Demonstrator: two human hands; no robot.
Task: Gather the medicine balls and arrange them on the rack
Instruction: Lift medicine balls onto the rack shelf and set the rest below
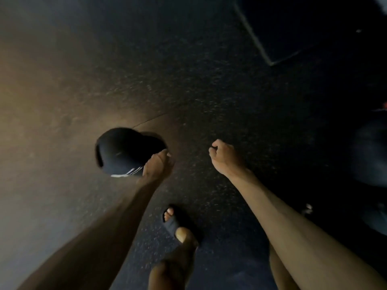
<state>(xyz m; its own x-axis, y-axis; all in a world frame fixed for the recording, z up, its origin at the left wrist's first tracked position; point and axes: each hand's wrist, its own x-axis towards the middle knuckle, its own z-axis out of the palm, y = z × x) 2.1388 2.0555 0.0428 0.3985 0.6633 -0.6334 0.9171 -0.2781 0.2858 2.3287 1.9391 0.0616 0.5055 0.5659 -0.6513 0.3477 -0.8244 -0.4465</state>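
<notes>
A black medicine ball [122, 150] with white stripes near its lower edge hangs left of centre over the dark floor. My left hand [158, 166] grips its lower right side, fingers curled against it. My right hand [224, 157] is a closed fist with nothing in it, held about a hand's width to the right of the ball. No rack is in sight.
Speckled dark rubber flooring [209, 91] fills the view, with a seam running across it. A pale line [254, 36] marks a corner at the upper right. My foot in a black slide sandal [173, 221] is below the hands. A dark blurred round shape [370, 155] sits at the right edge.
</notes>
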